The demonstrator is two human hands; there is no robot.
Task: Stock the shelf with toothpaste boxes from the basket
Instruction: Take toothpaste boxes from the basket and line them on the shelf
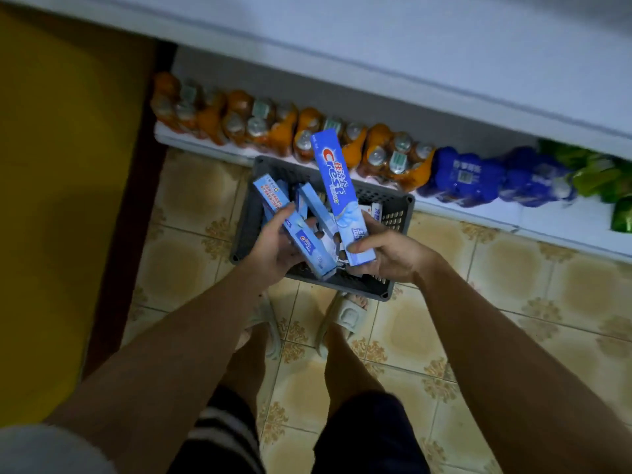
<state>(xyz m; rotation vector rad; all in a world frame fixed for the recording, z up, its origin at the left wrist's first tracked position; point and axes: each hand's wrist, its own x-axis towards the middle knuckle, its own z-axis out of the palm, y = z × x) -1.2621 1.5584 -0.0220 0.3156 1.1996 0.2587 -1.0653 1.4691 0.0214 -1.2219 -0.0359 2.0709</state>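
Observation:
A grey plastic basket (393, 203) stands on the tiled floor in front of the bottom shelf. My right hand (390, 253) grips the lower end of a blue Crest toothpaste box (333, 176), which points up and away over the basket. My left hand (273, 249) holds two light-blue toothpaste boxes (273, 200) lying slanted across its palm and fingers. More boxes (374, 210) lie inside the basket, mostly hidden by my hands.
The white bottom shelf (533, 225) carries shrink-wrapped packs of orange bottles (273, 128), blue bottles (468, 177) and green bottles (598, 176). A white shelf board (410, 46) overhangs above. A yellow surface (51, 200) fills the left. My sandalled feet (342, 319) stand just behind the basket.

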